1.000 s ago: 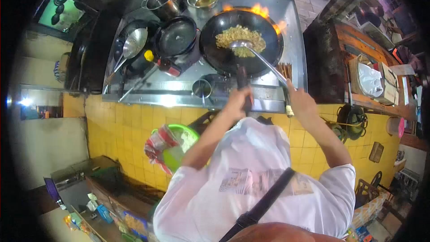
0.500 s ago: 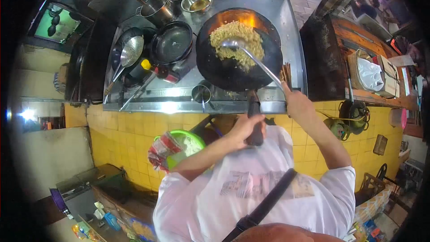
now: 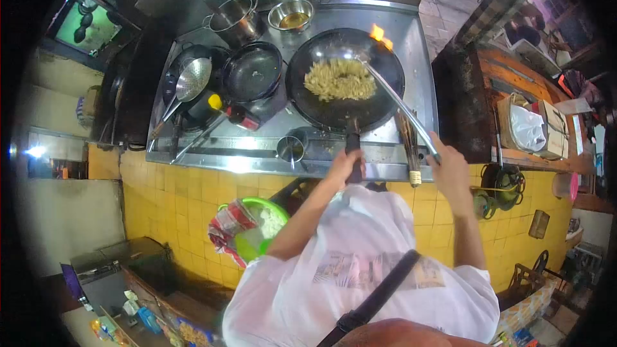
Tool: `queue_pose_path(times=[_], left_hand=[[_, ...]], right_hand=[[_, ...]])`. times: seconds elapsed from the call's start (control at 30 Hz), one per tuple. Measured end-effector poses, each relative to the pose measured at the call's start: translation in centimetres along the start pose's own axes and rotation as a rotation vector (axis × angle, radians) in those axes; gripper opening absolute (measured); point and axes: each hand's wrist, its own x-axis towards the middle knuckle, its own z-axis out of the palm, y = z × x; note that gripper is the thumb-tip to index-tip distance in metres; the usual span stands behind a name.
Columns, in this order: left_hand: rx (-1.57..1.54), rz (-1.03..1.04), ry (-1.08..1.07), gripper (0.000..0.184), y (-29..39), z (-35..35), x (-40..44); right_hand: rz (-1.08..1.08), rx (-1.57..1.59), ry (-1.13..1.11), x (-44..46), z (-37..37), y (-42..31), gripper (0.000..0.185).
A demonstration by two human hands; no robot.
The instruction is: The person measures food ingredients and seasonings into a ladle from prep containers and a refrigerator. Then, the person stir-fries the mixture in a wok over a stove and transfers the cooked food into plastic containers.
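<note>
My left hand (image 3: 347, 166) is wrapped round the dark handle of a black wok (image 3: 315, 110), which sits on the steel stove. Pale yellowish-brown food in small pieces (image 3: 339, 81) lies in the middle of the wok, slightly blurred. My right hand (image 3: 450, 170) grips the end of a long metal ladle (image 3: 402, 104). The ladle slants over the wok's right rim, and its bowl is near the far edge of the food. Flames (image 3: 381, 36) show at the wok's far right rim.
Left of the wok stand a black pan (image 3: 252, 74), a steel pot (image 3: 236, 22), a metal bowl (image 3: 303, 9), a skimmer (image 3: 193, 79), a yellow-capped bottle (image 3: 243, 117) and a small metal cup (image 3: 290, 148). A bundled stick brush (image 3: 411, 148) lies right. Below is a green basin (image 3: 283, 209).
The ladle's bowl has moved from the food's middle to its far side, and my right hand has shifted right and towards me. The food is gathered nearer the wok's middle. The flames look smaller.
</note>
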Motion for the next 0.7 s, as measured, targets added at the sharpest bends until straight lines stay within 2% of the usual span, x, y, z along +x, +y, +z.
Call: queue_pose_path(times=[0.03, 0.1, 0.13, 0.17, 0.2, 0.23, 0.3, 0.37, 0.43, 0.47, 0.53, 0.57, 0.63, 0.67, 0.7], left_hand=[[0.05, 0.1, -0.077, 0.016, -1.0, -2.1, 3.3], [0.104, 0.094, -0.062, 0.017, -1.3, -4.1, 7.3], [0.073, 0.113, 0.007, 0.018, -1.4, -4.2, 8.2], [0.038, 0.133, 0.077, 0.019, -1.5, -4.3, 8.8], [0.007, 0.123, 0.04, 0.022, -1.1, -4.4, 8.6], [-0.002, 0.13, 0.043, 0.022, -0.9, -4.4, 8.4], [0.026, 0.063, 0.059, 0.02, -0.3, -4.4, 7.9], [0.047, 0.077, 0.054, 0.02, -0.3, -4.7, 7.7], [0.077, 0.09, 0.045, 0.02, -0.5, -5.1, 7.8], [0.048, 0.093, 0.037, 0.021, -0.8, -5.2, 8.0], [0.019, 0.103, 0.022, 0.021, -0.5, -5.2, 8.1], [0.041, 0.092, 0.031, 0.021, -0.2, -5.0, 7.9], [0.054, 0.078, 0.042, 0.021, -0.2, -5.0, 7.6], [0.051, 0.069, 0.038, 0.021, -0.1, -5.2, 7.7], [0.05, 0.056, 0.035, 0.021, -0.1, -5.5, 7.9]], right_hand=[[-0.008, -0.003, 0.002, 0.7, 1.1, -0.7, 0.056], [0.112, -0.014, 0.046, 3.2, 5.7, -2.4, 0.057], [0.106, -0.014, 0.047, 4.9, 9.8, -1.4, 0.057], [0.039, -0.077, 0.139, 6.8, 14.7, 0.2, 0.056], [-0.031, -0.142, 0.231, 7.7, 15.1, -0.6, 0.055], [-0.042, -0.146, 0.231, 7.9, 14.8, -0.3, 0.055], [0.085, -0.102, -0.073, 8.2, 12.2, -0.4, 0.054], [0.067, -0.089, -0.15, 7.7, 9.5, -0.6, 0.054], [0.18, 0.026, -0.088, 6.1, 8.7, -1.2, 0.053], [0.178, 0.024, -0.09, 5.8, 11.6, -0.7, 0.053], [0.157, 0.225, 0.117, 6.2, 19.3, 0.7, 0.05], [0.155, 0.219, 0.12, 6.7, 19.0, 0.3, 0.05], [0.25, 0.896, -0.312, 8.2, 16.6, -1.7, 0.047], [0.215, 0.913, -0.417, 9.0, 13.4, -1.5, 0.045], [0.166, 0.759, -0.366, 8.8, 11.1, -1.6, 0.044]])
